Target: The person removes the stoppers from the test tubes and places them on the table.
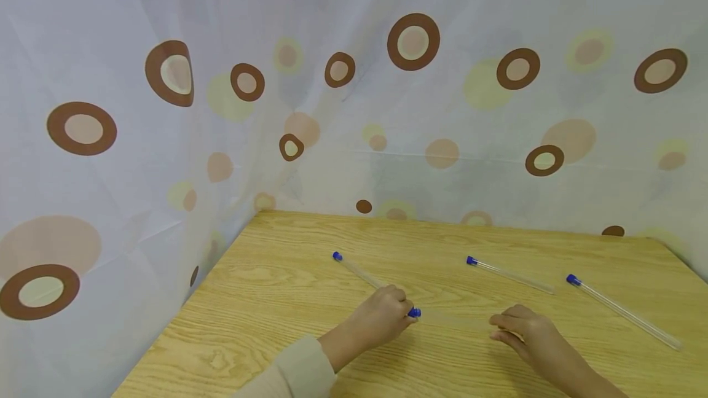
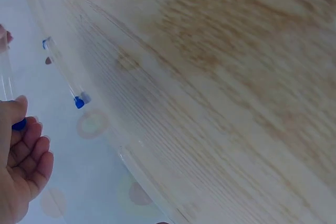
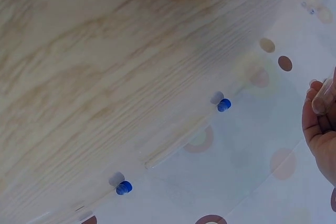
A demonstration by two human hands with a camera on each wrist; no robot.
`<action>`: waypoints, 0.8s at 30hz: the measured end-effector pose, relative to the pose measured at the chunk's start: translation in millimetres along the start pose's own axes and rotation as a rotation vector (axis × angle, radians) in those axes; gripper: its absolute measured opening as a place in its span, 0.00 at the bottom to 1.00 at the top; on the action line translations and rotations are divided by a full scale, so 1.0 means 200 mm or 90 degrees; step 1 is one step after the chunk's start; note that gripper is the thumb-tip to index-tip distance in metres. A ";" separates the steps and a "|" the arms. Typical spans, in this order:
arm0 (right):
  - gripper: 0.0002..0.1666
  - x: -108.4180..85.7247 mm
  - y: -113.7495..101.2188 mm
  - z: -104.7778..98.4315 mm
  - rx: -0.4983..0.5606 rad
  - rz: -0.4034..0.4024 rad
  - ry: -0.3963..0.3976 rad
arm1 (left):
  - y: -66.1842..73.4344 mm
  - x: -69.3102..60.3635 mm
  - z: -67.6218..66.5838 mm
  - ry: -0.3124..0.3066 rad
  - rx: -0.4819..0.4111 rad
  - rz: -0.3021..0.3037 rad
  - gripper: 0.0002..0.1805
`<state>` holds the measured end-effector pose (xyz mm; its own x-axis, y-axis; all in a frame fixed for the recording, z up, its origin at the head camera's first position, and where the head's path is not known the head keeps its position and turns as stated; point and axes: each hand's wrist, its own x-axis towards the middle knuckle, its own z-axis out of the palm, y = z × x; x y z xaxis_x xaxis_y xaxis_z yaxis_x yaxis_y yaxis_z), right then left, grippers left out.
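A clear test tube (image 1: 450, 319) with a blue cap (image 1: 415, 312) is held roughly level above the table between both hands. At its capped end, my left hand (image 1: 381, 318) pinches it with thumb and fingers; the left wrist view shows the cap partly hidden by them. My right hand (image 1: 528, 330) grips the opposite end, and the right wrist view shows the rounded tube bottom (image 3: 320, 104) between the fingers. Another blue-capped tube (image 1: 359, 272) lies just beyond my left hand, which covers its near end.
Two more clear tubes with blue caps lie on the wooden table (image 1: 265, 300): one behind the right hand (image 1: 514, 276), one to its right (image 1: 627, 317). A white curtain (image 1: 332, 109) with brown and yellow circles stands along the back and left of the table.
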<state>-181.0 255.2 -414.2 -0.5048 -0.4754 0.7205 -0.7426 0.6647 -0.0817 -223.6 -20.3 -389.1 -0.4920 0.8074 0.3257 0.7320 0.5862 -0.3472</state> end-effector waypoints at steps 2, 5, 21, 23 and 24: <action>0.16 0.00 0.00 0.00 -0.005 0.003 0.000 | 0.00 0.00 0.00 -0.003 -0.022 -0.017 0.11; 0.16 0.00 0.00 0.00 -0.001 0.003 0.001 | 0.01 0.00 -0.01 -0.007 -0.040 -0.035 0.11; 0.11 -0.03 0.03 -0.04 -0.023 0.040 0.002 | -0.04 -0.04 0.03 -0.065 -0.157 -0.142 0.11; 0.11 -0.03 0.04 -0.03 -0.018 0.037 0.005 | -0.04 -0.04 0.04 -0.058 -0.161 -0.133 0.11; 0.11 -0.03 0.04 -0.03 -0.010 0.035 0.005 | -0.05 -0.04 0.05 -0.056 -0.156 -0.127 0.11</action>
<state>-181.3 267.7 -414.7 -0.5414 -0.4329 0.7207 -0.7067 0.6987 -0.1112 -230.3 -32.5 -396.8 -0.6675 0.6877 0.2856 0.7040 0.7077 -0.0586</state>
